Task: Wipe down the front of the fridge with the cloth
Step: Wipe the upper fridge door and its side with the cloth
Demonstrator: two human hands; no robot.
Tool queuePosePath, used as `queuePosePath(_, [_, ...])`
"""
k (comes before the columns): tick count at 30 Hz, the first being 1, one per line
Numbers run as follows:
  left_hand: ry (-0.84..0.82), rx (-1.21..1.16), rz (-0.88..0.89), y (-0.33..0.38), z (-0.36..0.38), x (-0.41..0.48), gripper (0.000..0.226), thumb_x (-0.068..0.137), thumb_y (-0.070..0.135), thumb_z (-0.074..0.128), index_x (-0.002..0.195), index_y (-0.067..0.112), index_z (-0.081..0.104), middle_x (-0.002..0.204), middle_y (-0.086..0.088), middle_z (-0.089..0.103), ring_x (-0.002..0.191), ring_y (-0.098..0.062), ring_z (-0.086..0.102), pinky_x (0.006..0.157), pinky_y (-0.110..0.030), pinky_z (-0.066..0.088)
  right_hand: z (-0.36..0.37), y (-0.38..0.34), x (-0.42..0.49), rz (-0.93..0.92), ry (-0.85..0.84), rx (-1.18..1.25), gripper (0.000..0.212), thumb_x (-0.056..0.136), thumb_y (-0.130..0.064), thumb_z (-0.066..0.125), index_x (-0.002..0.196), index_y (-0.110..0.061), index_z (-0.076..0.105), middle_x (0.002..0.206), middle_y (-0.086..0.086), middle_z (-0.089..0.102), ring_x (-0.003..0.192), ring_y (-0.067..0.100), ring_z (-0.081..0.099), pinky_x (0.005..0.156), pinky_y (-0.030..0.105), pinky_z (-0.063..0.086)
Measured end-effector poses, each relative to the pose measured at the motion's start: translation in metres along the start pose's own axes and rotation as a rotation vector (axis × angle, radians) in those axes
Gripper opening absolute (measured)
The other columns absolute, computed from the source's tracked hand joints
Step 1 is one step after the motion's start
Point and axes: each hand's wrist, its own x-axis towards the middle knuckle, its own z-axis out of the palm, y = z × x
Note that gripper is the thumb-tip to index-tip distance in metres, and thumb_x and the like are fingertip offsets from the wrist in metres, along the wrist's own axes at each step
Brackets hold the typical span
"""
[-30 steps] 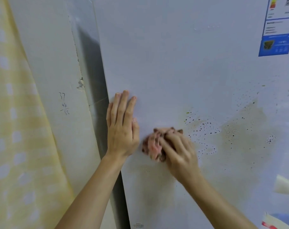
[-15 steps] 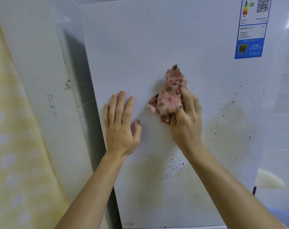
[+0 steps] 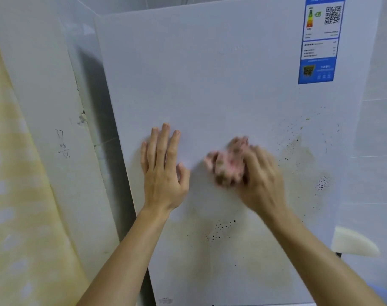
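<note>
The white fridge front [image 3: 210,74] fills the view, with brownish stains and dark specks across its lower right part. My left hand [image 3: 163,171] lies flat on the door near its left edge, fingers straight and pointing up. My right hand [image 3: 261,180] grips a crumpled pink cloth [image 3: 229,165] with dark spots and presses it against the door, just right of my left hand. Both the cloth and my right hand are motion-blurred.
A blue and white energy label [image 3: 320,40] is stuck at the door's upper right. A white wall [image 3: 44,107] with pencilled numbers and a yellow checked curtain [image 3: 9,195] stand at the left. A pale curved object [image 3: 351,241] juts out right of the fridge.
My right hand with the cloth went up the door from the lower middle, then came back down to the level of my left hand. My left hand stayed flat in place.
</note>
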Motion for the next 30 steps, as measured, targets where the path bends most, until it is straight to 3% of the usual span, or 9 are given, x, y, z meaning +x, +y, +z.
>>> queuePosePath(2, [0.008,-0.005,0.007,0.006,0.001,0.004,0.077,0.086,0.005,0.058,0.160,0.006,0.035,0.171,-0.014,0.025,0.161,-0.033,0.015,0.131,-0.054,0.009,-0.008,0.007,0.038,0.103,0.068,-0.018,0.029,0.092,-0.015,0.056,0.121,-0.010,0.052,0.098,0.018,0.059,0.086,0.031,0.047,0.069,0.039,0.039])
queuePosePath(5, [0.011,-0.003,0.015,0.014,0.003,0.007,0.078,0.085,0.001,0.058,0.160,0.006,0.036,0.171,-0.012,0.023,0.161,-0.032,0.014,0.131,-0.055,0.010,-0.014,0.004,0.066,0.184,0.083,-0.066,0.027,0.085,-0.011,0.062,0.110,-0.012,0.054,0.095,0.014,0.056,0.082,0.029,0.047,0.066,0.033,0.033])
queuePosePath(10, [0.012,0.012,0.006,0.028,0.007,0.006,0.078,0.083,-0.004,0.047,0.159,0.004,0.037,0.170,-0.015,0.027,0.161,-0.033,0.016,0.129,-0.058,0.015,-0.006,0.002,0.004,0.019,-0.047,-0.089,0.013,0.089,-0.020,0.066,0.092,-0.008,0.062,0.093,0.017,0.060,0.085,0.037,0.052,0.070,0.045,0.045])
queuePosePath(15, [-0.004,0.010,0.011,0.039,0.013,0.006,0.080,0.083,-0.007,0.048,0.161,0.005,0.033,0.172,-0.014,0.024,0.162,-0.031,0.012,0.131,-0.054,0.010,-0.012,0.015,-0.068,-0.106,-0.185,-0.082,0.021,0.096,-0.020,0.061,0.080,-0.007,0.066,0.086,0.009,0.062,0.081,0.034,0.058,0.067,0.040,0.043])
queuePosePath(18, [-0.009,0.006,0.010,0.048,0.015,0.007,0.080,0.083,-0.006,0.047,0.160,0.006,0.034,0.171,-0.015,0.025,0.162,-0.032,0.013,0.131,-0.054,0.012,-0.018,0.024,-0.050,-0.060,-0.137,-0.070,0.012,0.094,-0.011,0.062,0.089,-0.005,0.070,0.091,0.012,0.063,0.085,0.035,0.058,0.071,0.041,0.045])
queuePosePath(22, [-0.010,0.009,0.012,0.058,0.017,0.010,0.080,0.081,-0.003,0.045,0.160,0.007,0.035,0.171,-0.014,0.026,0.162,-0.032,0.014,0.131,-0.054,0.012,-0.032,0.044,0.019,0.114,0.077,-0.071,0.021,0.093,-0.002,0.057,0.106,0.001,0.072,0.115,0.023,0.066,0.102,0.035,0.051,0.081,0.047,0.051])
queuePosePath(25, [-0.012,0.009,0.008,0.063,0.019,0.013,0.081,0.081,-0.002,0.045,0.160,0.008,0.034,0.171,-0.013,0.025,0.162,-0.031,0.014,0.131,-0.053,0.011,-0.037,0.053,0.066,0.160,0.165,-0.079,0.025,0.101,-0.004,0.053,0.115,0.000,0.073,0.130,0.018,0.065,0.113,0.031,0.048,0.089,0.040,0.050])
queuePosePath(30, [0.001,0.001,0.002,0.074,0.025,0.015,0.079,0.082,0.000,0.053,0.159,0.006,0.038,0.170,-0.014,0.027,0.161,-0.033,0.018,0.131,-0.053,0.013,-0.026,0.050,0.028,0.054,0.169,-0.053,0.029,0.109,-0.019,0.047,0.114,-0.003,0.072,0.125,0.018,0.067,0.110,0.033,0.052,0.092,0.045,0.049])
